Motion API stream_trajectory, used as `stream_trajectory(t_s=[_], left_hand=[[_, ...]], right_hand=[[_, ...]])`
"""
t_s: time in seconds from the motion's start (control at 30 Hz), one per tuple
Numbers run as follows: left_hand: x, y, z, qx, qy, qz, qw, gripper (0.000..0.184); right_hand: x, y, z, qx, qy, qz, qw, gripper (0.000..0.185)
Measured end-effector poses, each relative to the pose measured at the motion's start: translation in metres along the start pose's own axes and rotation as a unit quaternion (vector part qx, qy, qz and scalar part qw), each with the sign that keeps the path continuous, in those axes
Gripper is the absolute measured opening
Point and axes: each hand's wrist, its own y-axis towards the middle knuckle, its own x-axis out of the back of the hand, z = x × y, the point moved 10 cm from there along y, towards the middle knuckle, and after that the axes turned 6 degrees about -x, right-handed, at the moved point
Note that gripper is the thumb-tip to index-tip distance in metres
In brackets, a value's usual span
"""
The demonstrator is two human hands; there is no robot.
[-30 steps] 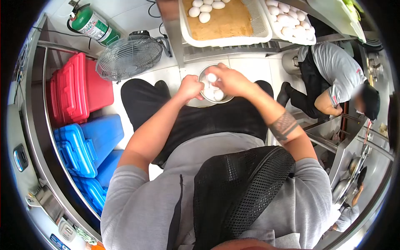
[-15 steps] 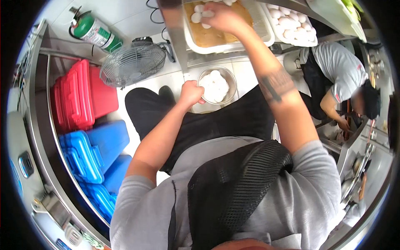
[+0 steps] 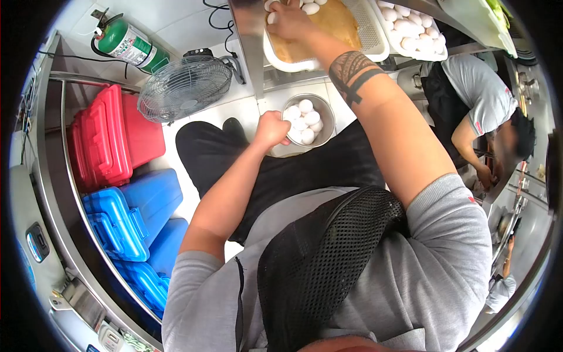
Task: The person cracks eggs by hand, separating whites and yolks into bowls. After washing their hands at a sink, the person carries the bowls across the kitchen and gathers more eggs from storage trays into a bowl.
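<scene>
My left hand (image 3: pixel 272 129) is closed on the rim of a round metal bowl (image 3: pixel 330 119), held low in front of my knees. Several white eggs (image 3: pixel 305 120) lie piled inside it. Reaching far forward, my right hand (image 3: pixel 288 22) is over a white plastic tray (image 3: pixel 382 51) with a brown sheet (image 3: pixel 343 26) in its bottom. Its fingers curl about a white egg (image 3: pixel 271 18) at the tray's left end; the frame's top edge cuts off part of the fingers. More eggs (image 3: pixel 311 8) lie in the tray right beside that hand.
A second tray holds many eggs (image 3: pixel 410 26) at the upper right. A fan (image 3: pixel 185 88) and a green fire extinguisher (image 3: pixel 132 44) stand at the left, above red (image 3: pixel 105 135) and blue bins (image 3: pixel 117 217). A co-worker (image 3: pixel 478 94) bends over the counter at the right.
My right hand has shifted left and farther up within the tray. The bowl has moved slightly right in my left hand, and its eggs show more distinctly.
</scene>
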Motion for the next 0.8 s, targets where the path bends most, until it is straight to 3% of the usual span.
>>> stream_trajectory(t_s=[0.13,0.4,0.5,0.6,0.67,0.7,0.77,0.8], left_hand=[[0.002,-0.005,-0.010,-0.017,0.042,-0.001,0.999,0.016],[0.005,0.005,0.009,-0.029,-0.005,-0.026,0.999,0.020],[0.005,0.006,0.006,-0.024,0.012,-0.027,0.999,0.019],[-0.001,0.009,0.007,-0.028,-0.011,-0.005,1.000,0.016],[-0.001,0.006,0.003,-0.024,0.001,-0.004,1.000,0.015],[-0.001,0.004,0.003,-0.017,0.014,-0.004,1.000,0.013],[-0.002,0.004,0.004,-0.009,0.015,-0.005,1.000,0.015],[-0.003,0.004,0.005,-0.002,0.019,-0.002,1.000,0.018]], right_hand=[[-0.019,0.033,-0.008,0.115,-0.018,-0.068,0.991,0.059],[-0.005,0.015,-0.019,0.055,0.047,0.022,0.997,0.068],[0.006,0.008,-0.037,0.006,0.186,0.060,0.981,0.071],[0.031,-0.019,-0.064,-0.032,0.441,0.107,0.890,0.075],[0.080,-0.064,-0.064,0.049,0.562,0.118,0.817,0.067],[0.083,-0.087,-0.078,0.026,0.472,0.157,0.867,0.058],[0.104,-0.160,-0.037,0.135,0.488,0.268,0.820,0.056],[0.091,-0.186,-0.025,0.192,0.440,0.304,0.823,0.060]])
